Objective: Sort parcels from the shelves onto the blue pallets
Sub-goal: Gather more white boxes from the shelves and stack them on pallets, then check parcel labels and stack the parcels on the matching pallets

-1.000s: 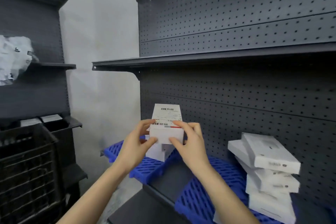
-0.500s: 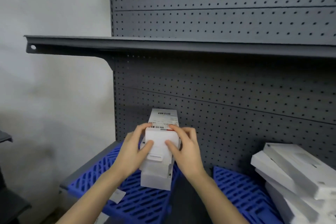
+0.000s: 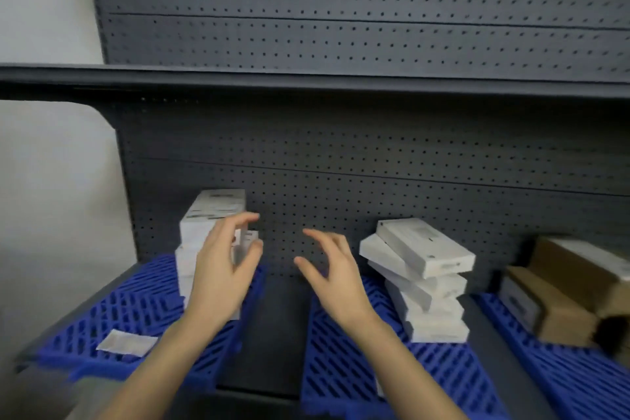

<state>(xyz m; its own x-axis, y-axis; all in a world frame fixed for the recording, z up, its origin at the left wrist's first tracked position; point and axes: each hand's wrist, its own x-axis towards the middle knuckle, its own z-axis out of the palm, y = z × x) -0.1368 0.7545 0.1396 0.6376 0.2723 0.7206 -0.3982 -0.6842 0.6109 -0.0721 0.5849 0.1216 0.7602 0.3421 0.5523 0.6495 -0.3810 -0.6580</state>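
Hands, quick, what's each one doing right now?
Left hand: open, fingers spread, in front of the left stack of white boxes, holding nothing.
Right hand: open, empty, over the gap between pallets.

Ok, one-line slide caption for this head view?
Both hands, left hand and right hand, open beside the white box stack on the left blue pallet.

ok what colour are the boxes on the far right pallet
Brown cardboard boxes, seen in the head view, on the rightmost blue pallet.
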